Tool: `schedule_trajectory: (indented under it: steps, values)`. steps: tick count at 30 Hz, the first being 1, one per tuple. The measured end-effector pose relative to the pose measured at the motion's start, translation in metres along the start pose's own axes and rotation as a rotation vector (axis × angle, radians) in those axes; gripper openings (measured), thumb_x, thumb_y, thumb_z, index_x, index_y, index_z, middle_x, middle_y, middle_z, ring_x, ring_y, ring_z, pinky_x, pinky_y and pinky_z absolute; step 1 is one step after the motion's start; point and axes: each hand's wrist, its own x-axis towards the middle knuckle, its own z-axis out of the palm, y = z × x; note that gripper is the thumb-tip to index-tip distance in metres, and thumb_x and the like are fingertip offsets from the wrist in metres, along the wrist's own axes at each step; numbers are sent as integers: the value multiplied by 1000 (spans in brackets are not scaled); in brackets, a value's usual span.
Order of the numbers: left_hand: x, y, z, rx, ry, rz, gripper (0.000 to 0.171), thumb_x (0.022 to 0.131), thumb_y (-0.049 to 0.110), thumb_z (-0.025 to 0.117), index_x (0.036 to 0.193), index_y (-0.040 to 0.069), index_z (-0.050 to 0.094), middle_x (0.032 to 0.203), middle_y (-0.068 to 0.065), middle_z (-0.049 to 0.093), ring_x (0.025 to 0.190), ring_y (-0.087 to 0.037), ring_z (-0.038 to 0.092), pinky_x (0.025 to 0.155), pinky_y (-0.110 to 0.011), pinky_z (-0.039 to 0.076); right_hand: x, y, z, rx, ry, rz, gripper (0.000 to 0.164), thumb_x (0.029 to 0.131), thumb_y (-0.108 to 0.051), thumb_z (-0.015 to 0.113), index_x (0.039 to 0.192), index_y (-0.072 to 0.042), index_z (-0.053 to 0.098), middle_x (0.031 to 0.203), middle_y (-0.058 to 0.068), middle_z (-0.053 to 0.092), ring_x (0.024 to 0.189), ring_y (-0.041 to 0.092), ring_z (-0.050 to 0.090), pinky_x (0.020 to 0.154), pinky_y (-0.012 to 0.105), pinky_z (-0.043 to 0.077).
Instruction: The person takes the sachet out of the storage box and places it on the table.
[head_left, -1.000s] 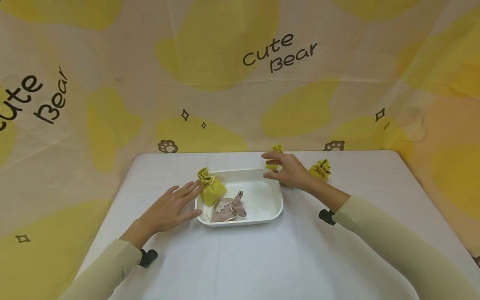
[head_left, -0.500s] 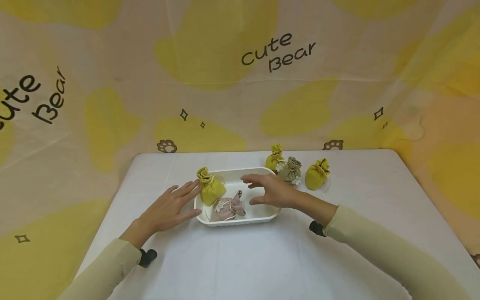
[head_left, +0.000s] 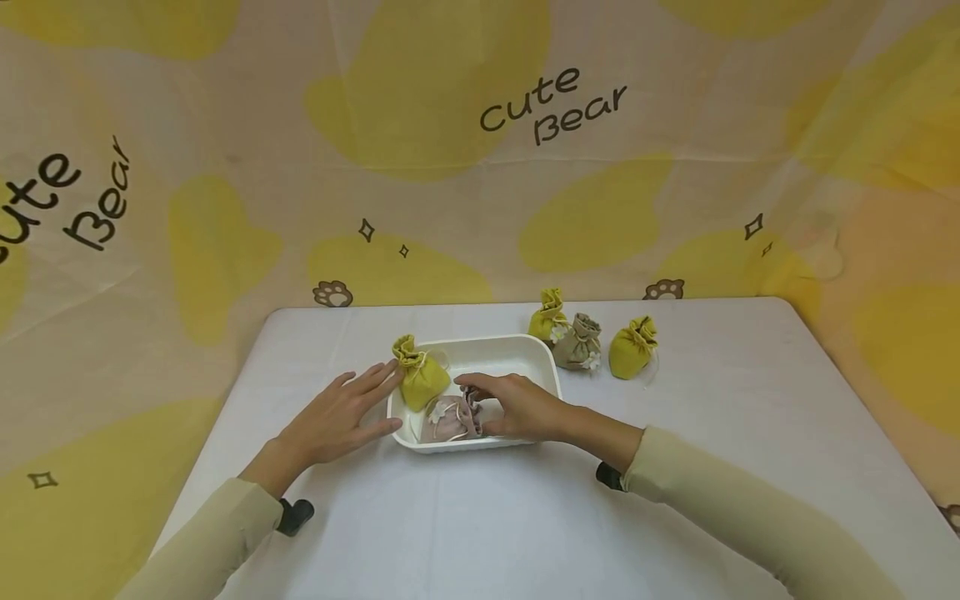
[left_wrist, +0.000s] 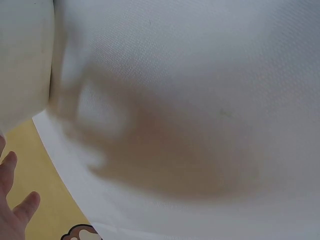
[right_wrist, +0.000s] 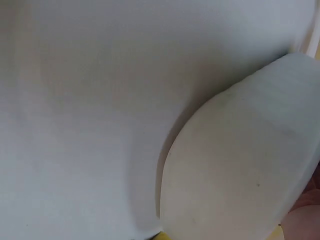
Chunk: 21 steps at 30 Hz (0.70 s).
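In the head view a white tray (head_left: 517, 354) holds a yellow drawstring pouch (head_left: 423, 382) leaning at its left end. A pinkish drawstring pouch (head_left: 447, 419) lies on its side in front of that, with a small white flower on it. My right hand (head_left: 521, 406) reaches over the tray, thumb and fingers curled round the pinkish pouch's gathered neck. My left hand (head_left: 348, 417) rests at the tray's left rim with fingers extended, fingertips against or close by the yellow pouch. Only fingers (left_wrist: 27, 206) show in the left wrist view; the right wrist view mostly shows the tray's outer wall (right_wrist: 235, 165).
Behind the tray's right corner stand another yellow pouch (head_left: 547, 315) and a grey-beige pouch (head_left: 577, 346), close together. A further yellow pouch (head_left: 632, 348) stands apart to their right. A white cloth (head_left: 450, 533) covers the table, with a patterned curtain (head_left: 420, 125) behind.
My right hand has come from beside the pouches at the back right, left and nearer, down to the pinkish pouch. That pouch's neck has shifted slightly left. My left hand stays put.
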Motion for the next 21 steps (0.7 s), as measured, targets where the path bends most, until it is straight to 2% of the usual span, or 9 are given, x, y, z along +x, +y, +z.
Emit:
schedule_trajectory:
  steps: [9,15,21]
  values:
    - [-1,-1,1,-9,18,9,76,98,57,50,157,13,32,161,-11,30,145,-34,33,110,-61,32,7,-3,12,-6,55,-15,67,82,-14,83,140,-3,51,125,7,68,112,15,66,100,35,50]
    - [-1,-2,3,-17,3,-3,76,98,58,49,157,14,30,162,-9,27,146,-33,31,112,-60,30,12,-9,16,49,78,-7,51,86,-12,79,132,-5,58,125,5,68,114,15,65,100,32,49]
    - [-1,-3,2,-12,3,0,76,98,57,49,158,14,29,163,-9,27,146,-33,31,112,-59,30,17,-16,18,46,103,33,35,87,-12,77,120,-11,65,115,0,72,111,13,65,97,32,51]
